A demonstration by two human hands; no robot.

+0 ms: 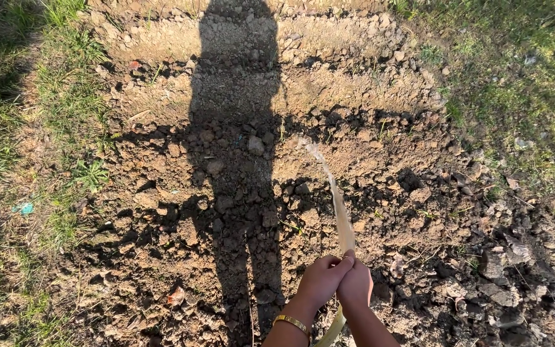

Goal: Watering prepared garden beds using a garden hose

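Pale hose [333, 331] clamped in both grips, left hand [321, 280] touching right hand [356, 283], over tilled soil [226, 193]

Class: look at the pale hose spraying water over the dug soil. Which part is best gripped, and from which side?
Probably right at its end, where both hands clasp the hose, coming from behind and below. The hose rises from below toward the soil, so gripping near the end likely steers the water stream.

From my view I see a patch of dug, cloddy brown soil [226, 160] crossed by a long human shadow [236, 128], grass [8, 96] bordering it left and right, and a small turquoise scrap [24, 208] at left.
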